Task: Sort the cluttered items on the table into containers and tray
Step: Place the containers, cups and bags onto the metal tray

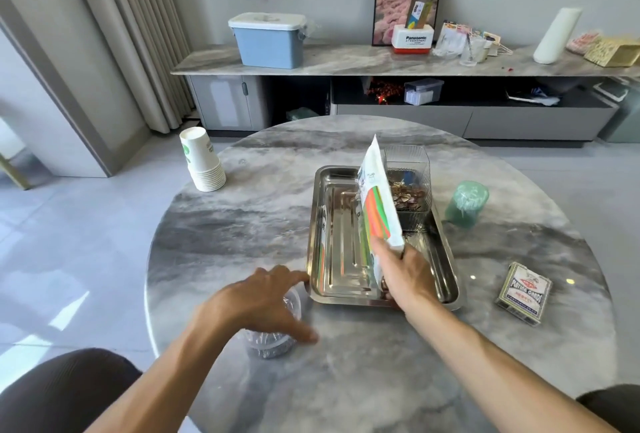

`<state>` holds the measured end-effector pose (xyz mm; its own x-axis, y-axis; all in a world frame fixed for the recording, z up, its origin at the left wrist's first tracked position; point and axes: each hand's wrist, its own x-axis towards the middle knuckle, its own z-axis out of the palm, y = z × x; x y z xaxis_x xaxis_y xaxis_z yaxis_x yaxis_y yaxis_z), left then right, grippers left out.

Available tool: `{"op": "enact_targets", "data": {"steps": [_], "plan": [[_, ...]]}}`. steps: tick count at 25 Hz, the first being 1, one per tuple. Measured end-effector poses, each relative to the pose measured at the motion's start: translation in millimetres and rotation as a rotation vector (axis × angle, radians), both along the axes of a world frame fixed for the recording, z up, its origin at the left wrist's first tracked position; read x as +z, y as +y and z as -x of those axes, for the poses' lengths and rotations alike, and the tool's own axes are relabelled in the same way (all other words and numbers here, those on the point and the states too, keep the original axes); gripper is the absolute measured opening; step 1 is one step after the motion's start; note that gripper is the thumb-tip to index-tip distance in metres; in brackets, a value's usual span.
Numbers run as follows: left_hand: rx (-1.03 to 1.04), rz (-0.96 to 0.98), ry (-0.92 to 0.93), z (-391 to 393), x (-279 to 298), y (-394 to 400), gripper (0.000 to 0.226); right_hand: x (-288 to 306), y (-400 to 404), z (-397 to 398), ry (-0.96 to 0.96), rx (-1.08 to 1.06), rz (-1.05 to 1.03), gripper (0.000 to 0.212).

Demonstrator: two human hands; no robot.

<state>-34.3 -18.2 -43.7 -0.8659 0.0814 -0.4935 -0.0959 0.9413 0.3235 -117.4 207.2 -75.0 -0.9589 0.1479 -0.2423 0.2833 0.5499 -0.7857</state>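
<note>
now the right hand (403, 276) is gripping a packet (379, 204) upright over the steel tray (332, 224); the left hand (258, 301) is resting, fingers spread, on a clear cup (273, 339) near the tray.

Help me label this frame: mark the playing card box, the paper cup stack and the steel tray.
playing card box (523, 292), head view, printed top face
paper cup stack (202, 159), head view, side wall
steel tray (341, 252), head view, bare ribbed floor

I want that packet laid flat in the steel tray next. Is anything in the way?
Partly. The clear box of small items fills the tray's far right corner beside the packet held by the right hand; the left part looks bare.
</note>
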Motion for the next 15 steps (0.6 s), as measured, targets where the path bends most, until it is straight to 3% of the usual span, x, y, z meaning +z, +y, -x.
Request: {"op": "enact_targets", "data": {"steps": [3,8,12,15], "plan": [[-0.072,0.111,0.007,-22.6,-8.1,-4.9,0.125,7.7,3.0,-1.3,0.005,-0.008,-0.095,0.045],[0.11,-0.03,0.32,-40.1,-17.3,-9.0,0.103,14.6,2.9,-17.7,0.133,0.036,-0.217,0.047],[0.229,-0.151,0.597,-33.5,-3.9,-2.4,0.099,22.5,10.0,-27.5,0.149,0.066,-0.191,0.068],[0.251,-0.245,0.784,-23.6,15.3,14.6,0.103,43.8,15.4,-29.9,0.475,0.089,-0.15,0.065]]}}
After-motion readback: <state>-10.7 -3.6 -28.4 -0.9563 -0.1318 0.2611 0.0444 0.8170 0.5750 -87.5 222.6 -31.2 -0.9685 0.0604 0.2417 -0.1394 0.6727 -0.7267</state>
